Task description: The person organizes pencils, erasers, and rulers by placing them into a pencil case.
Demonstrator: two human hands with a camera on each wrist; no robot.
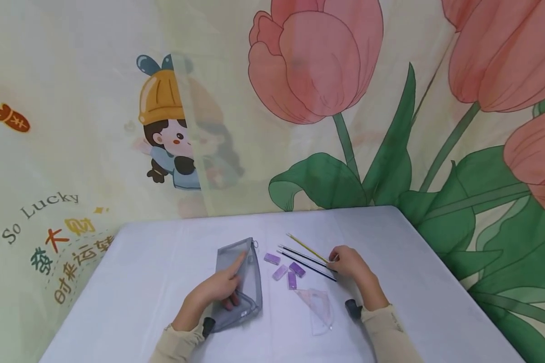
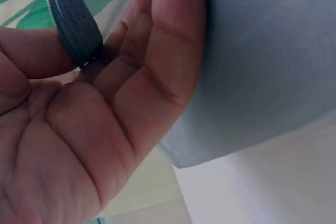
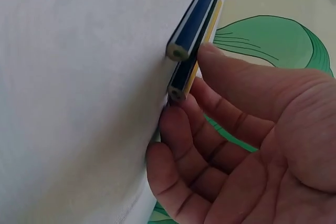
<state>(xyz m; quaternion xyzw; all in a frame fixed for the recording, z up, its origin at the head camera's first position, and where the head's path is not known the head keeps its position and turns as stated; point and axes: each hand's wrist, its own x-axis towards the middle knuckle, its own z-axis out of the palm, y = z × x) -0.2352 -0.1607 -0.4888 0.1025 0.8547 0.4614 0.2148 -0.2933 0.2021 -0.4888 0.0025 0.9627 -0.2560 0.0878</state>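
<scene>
This is an indoor spot, though whether a home, an office or a studio cannot be told. A table (image 1: 118,302) covered in white cloth (image 1: 390,247) lies below the left hand (image 1: 218,288) and right hand (image 1: 350,263). Beyond both, printed sheets (image 1: 227,55) hang as a wall, overlapping so that a cartoon figure (image 1: 163,106) shows faintly through. Tulips (image 1: 318,65) fill the area ahead and right of the hands, lettering (image 1: 56,239) the far left. Pencils (image 1: 307,265) and a pouch (image 1: 252,277) by the hands suggest desk work.

The white table (image 1: 163,252) bears a grey pouch (image 1: 252,282), pencils (image 1: 305,246), purple blocks (image 1: 272,258), clear rulers (image 1: 321,306).
</scene>
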